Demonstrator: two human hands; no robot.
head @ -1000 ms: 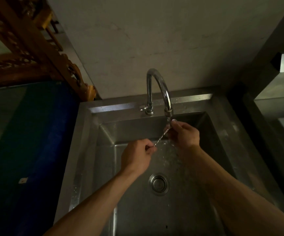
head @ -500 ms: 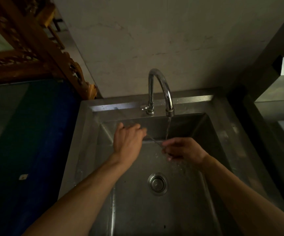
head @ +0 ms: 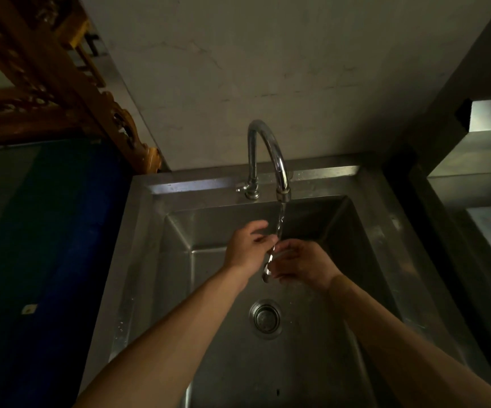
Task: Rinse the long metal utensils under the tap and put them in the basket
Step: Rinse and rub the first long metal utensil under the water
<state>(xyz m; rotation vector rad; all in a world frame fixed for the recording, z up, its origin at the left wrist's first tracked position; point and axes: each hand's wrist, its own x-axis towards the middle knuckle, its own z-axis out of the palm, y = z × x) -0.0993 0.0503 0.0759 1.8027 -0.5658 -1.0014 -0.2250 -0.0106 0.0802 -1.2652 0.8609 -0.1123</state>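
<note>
A thin long metal utensil [head: 267, 266] hangs nearly upright just below the running water stream [head: 281, 222] from the curved chrome tap [head: 267, 148]. My left hand [head: 245, 248] pinches its upper end with the fingertips. My right hand [head: 304, 265] is curled against its right side, fingers touching the shaft. Its rounded lower end shows between the two hands, above the sink [head: 179, 260]. No basket is in view.
The drain [head: 265, 318] sits in the sink floor below the hands. A carved wooden frame [head: 61, 83] and a dark blue surface [head: 47, 260] lie to the left. A steel counter [head: 479, 160] stands at the right, and the wall rises behind the tap.
My left hand has come back from the left towards the stream. The utensil has swung from lying across between the hands to hanging nearly upright. My right hand rose slightly.
</note>
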